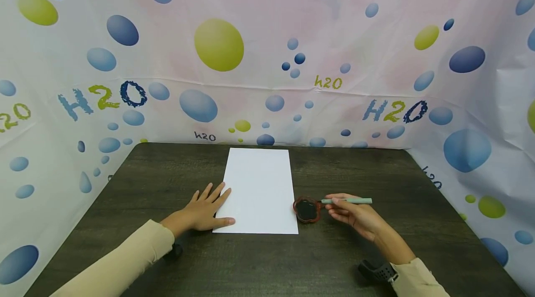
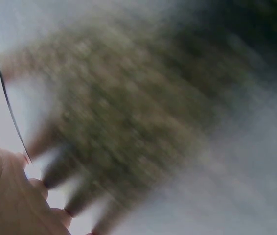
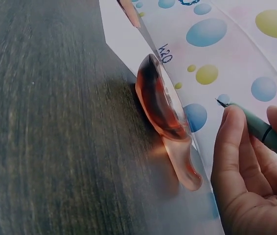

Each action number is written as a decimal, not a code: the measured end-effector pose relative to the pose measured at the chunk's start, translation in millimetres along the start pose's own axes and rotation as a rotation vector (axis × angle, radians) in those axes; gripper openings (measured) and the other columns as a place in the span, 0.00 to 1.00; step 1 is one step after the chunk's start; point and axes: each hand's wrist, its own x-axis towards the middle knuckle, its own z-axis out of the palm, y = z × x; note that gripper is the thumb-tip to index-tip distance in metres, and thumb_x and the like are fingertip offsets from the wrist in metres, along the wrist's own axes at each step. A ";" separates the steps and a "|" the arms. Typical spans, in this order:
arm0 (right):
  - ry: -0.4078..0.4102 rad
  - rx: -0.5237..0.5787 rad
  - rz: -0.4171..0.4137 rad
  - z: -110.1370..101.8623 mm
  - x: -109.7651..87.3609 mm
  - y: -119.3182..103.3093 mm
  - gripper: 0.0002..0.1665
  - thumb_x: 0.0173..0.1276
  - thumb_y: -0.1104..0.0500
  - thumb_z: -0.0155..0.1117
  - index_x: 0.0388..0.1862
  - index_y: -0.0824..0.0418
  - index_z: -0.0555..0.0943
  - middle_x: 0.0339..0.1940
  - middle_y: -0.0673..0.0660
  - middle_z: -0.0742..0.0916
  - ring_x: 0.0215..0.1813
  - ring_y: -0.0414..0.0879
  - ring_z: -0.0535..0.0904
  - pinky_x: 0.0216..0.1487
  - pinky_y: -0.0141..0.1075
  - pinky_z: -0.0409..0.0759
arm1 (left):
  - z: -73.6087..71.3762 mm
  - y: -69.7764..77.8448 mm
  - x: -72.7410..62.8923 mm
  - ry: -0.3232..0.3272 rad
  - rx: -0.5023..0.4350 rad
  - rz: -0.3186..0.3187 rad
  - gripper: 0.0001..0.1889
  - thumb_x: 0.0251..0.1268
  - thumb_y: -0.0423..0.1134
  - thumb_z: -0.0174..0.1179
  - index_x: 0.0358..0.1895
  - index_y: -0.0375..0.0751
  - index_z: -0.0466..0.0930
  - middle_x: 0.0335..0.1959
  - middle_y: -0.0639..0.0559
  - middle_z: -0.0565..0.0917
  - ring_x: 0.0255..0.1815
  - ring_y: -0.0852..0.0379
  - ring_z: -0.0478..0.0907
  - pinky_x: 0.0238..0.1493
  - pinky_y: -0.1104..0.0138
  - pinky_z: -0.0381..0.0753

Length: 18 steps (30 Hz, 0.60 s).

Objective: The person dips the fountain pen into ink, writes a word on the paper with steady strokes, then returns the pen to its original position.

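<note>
A white sheet of paper [image 1: 257,190] lies on the dark table. My left hand [image 1: 207,209] rests flat with spread fingers over its left edge; in the left wrist view only part of that hand [image 2: 11,196] shows. At the sheet's right edge sits a small flower-shaped red dish [image 1: 307,209] of dark liquid, seen side-on with a translucent handle in the right wrist view. To the right of it, my right hand [image 1: 355,216] pinches a slim pale green brush [image 1: 353,201] between thumb and fingers. The fine dark tip [image 3: 221,103] is apart from the dish.
The dark wood table [image 1: 251,264] ends at a white backdrop [image 1: 259,23] printed with blue and green bubbles, which also hangs at both sides. A dark strap [image 1: 378,271] is on the right wrist. Most of the left wrist view is blurred.
</note>
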 end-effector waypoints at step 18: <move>0.028 -0.024 0.001 2.3 2.5 -0.3 0.12 0.76 0.61 0.52 0.53 0.62 0.78 0.46 0.53 0.84 0.48 0.42 0.84 0.54 0.34 0.79 | -9.8 9.1 -6.0 -0.041 -0.025 -0.003 0.51 0.59 0.74 0.48 0.78 0.48 0.42 0.79 0.44 0.38 0.77 0.34 0.32 0.68 0.34 0.33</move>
